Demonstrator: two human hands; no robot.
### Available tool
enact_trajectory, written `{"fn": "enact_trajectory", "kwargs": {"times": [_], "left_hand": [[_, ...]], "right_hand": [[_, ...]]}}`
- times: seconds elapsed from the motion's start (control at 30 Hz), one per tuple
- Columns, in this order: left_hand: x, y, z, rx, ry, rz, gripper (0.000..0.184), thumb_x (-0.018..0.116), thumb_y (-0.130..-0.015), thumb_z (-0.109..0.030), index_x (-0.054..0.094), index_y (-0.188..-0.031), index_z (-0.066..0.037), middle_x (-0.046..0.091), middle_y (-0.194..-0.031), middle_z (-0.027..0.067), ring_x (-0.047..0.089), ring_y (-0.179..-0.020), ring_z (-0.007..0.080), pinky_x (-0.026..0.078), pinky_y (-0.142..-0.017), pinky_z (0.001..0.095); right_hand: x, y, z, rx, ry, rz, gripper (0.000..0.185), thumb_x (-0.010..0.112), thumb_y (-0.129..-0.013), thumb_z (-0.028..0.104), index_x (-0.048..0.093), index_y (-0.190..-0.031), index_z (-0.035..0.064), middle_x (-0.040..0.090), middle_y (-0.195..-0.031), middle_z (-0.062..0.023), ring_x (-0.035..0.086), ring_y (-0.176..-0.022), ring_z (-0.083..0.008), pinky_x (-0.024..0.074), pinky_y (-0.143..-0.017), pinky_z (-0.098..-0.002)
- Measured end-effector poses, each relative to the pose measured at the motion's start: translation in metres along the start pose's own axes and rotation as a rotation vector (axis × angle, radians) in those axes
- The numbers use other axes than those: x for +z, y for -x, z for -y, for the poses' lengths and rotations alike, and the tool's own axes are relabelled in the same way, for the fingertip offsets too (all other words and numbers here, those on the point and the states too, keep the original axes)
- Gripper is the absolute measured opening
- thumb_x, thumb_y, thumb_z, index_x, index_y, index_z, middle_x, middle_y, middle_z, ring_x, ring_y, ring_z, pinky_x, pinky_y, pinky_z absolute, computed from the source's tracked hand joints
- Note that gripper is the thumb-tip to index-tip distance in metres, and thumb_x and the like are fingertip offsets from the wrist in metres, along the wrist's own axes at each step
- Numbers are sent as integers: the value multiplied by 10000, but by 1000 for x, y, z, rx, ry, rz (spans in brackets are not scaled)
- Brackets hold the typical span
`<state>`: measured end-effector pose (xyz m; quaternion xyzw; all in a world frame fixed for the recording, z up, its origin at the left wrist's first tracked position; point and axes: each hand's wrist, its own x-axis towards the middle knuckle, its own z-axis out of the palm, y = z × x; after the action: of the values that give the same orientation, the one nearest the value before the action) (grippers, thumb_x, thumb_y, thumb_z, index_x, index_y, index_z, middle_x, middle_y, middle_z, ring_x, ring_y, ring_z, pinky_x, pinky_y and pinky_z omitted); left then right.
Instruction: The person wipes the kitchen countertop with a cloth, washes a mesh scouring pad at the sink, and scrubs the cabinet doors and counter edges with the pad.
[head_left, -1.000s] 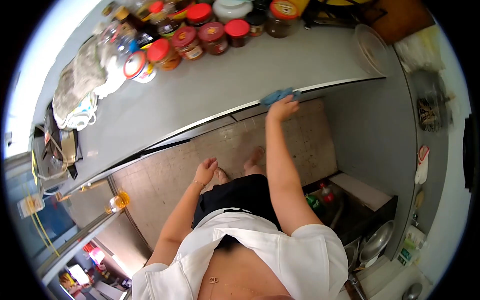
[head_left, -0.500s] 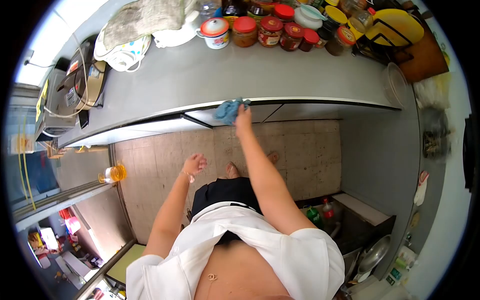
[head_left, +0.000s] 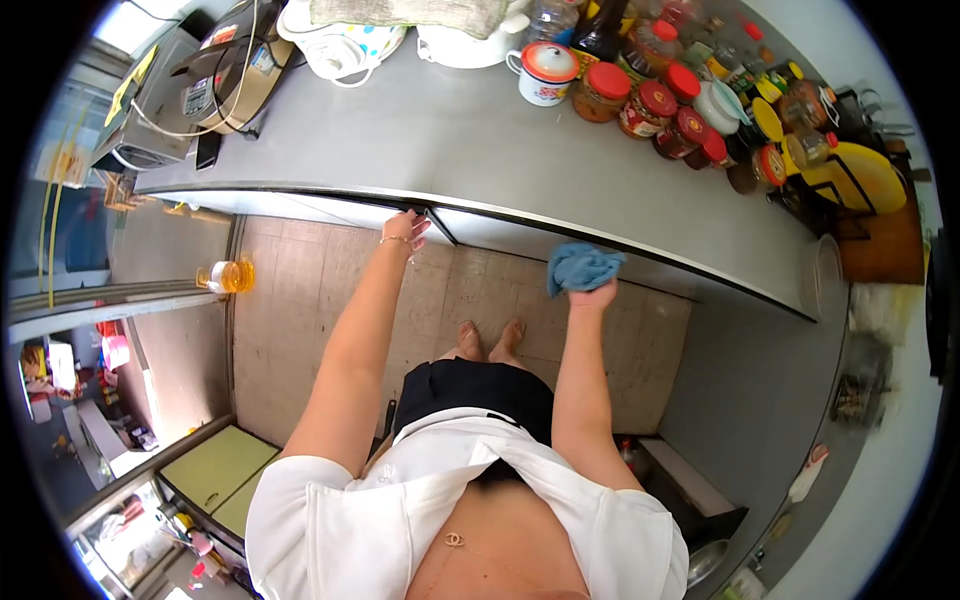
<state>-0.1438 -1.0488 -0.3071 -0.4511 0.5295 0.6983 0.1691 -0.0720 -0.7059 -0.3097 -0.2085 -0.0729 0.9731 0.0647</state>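
My right hand [head_left: 596, 294] is closed on a bunched blue cloth [head_left: 583, 267], held in front of the white cabinet doors [head_left: 510, 238] under the counter. My left hand [head_left: 403, 230] is at the top of the cabinet front, beside the dark gap between two doors. Its fingers are apart and nothing shows in them; whether they touch the door I cannot tell. Above both hands runs the grey countertop [head_left: 450, 140] with its pale front edge.
On the counter stand an enamel mug [head_left: 547, 75], several red-lidded jars [head_left: 648, 108], a white pot [head_left: 470, 45] and a rice cooker [head_left: 235, 80]. A clear plastic container [head_left: 825, 280] is at the right end. A bottle of yellow liquid [head_left: 230, 276] is at the left.
My view has turned and shifted left. My right hand has drawn the cloth away from the counter edge, lower and to the right. My left hand has reached forward to the cabinet front.
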Motion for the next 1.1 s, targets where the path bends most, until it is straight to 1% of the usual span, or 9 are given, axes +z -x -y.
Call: {"fn": "enact_trajectory", "kwargs": {"times": [0.03, 0.1, 0.17, 0.27, 0.33, 0.4, 0.67, 0.87, 1.1], "left_hand": [[-2, -2, 1, 10, -27, -7, 177, 441, -884, -205, 486, -1031, -119, 609, -893, 12, 586, -780, 129, 412, -605, 352], [0, -1, -1, 28, -118, -45, 126, 466, -891, -231, 519, -954, -136, 617, -878, -20, 592, -765, 113, 391, -709, 371], [0, 2, -1, 63, -162, -52, 140, 476, -887, -250, 520, -957, -137, 619, -853, -28, 592, -741, 93, 378, -677, 333], [2, 3, 8, 161, -74, -57, 170, 493, -879, -268, 522, -959, -121, 623, -830, -34, 599, -718, 64, 338, -567, 236], [3, 3, 12, 167, -26, -83, 181, 495, -878, -272, 527, -960, -113, 622, -832, -33, 603, -734, 64, 327, -543, 225], [1, 2, 14, 183, -40, -73, 189, 496, -879, -275, 529, -964, -109, 622, -835, -32, 602, -738, 66, 325, -533, 227], [-5, -4, 19, 205, -59, -63, 212, 498, -878, -286, 528, -971, -98, 623, -836, -29, 592, -733, 59, 307, -493, 224], [-1, -9, 14, 192, -60, -79, 220, 499, -874, -286, 513, -1001, -107, 629, -863, -29, 584, -720, 55, 306, -531, 234], [7, 0, 20, 189, 15, -59, 296, 505, -862, -264, 508, -1100, -89, 634, -905, -7, 593, -718, 86, 373, -546, 254]], "right_hand": [[19, 0, 5, -109, 47, -209, 325, 379, -895, 338, 544, -1001, 80, 549, -975, -63, 520, -865, -229, 448, -760, -353], [35, -10, 15, -149, 219, -282, 340, 358, -906, 350, 541, -1000, 80, 549, -967, -48, 521, -851, -222, 451, -756, -347], [22, -27, 24, -133, 414, -375, 369, 324, -919, 368, 537, -1000, 78, 561, -1010, -46, 534, -910, -229, 453, -813, -362], [-23, -42, 27, 235, 63, 402, 320, 338, -905, 317, 538, -982, 80, 572, -1007, -54, 546, -931, -240, 459, -825, -383], [30, -20, -12, 124, 327, -233, 268, 350, -878, 253, 537, -966, 83, 582, -963, -48, 560, -903, -229, 471, -791, -387], [25, -25, -38, 218, 427, -302, 269, 358, -844, 214, 549, -962, 66, 587, -1000, -60, 558, -932, -239, 457, -820, -396], [13, -30, -65, 312, 273, -243, 264, 379, -830, 170, 567, -984, 66, 586, -1032, -51, 542, -973, -213, 428, -868, -378], [-6, -37, -61, 339, 269, -91, 230, 375, -846, 178, 562, -919, 65, 599, -934, -48, 570, -877, -204, 468, -785, -344], [5, -28, -62, 238, 491, -167, 187, 401, -877, 159, 539, -952, 58, 590, -910, -48, 575, -841, -182, 484, -738, -311]]}}
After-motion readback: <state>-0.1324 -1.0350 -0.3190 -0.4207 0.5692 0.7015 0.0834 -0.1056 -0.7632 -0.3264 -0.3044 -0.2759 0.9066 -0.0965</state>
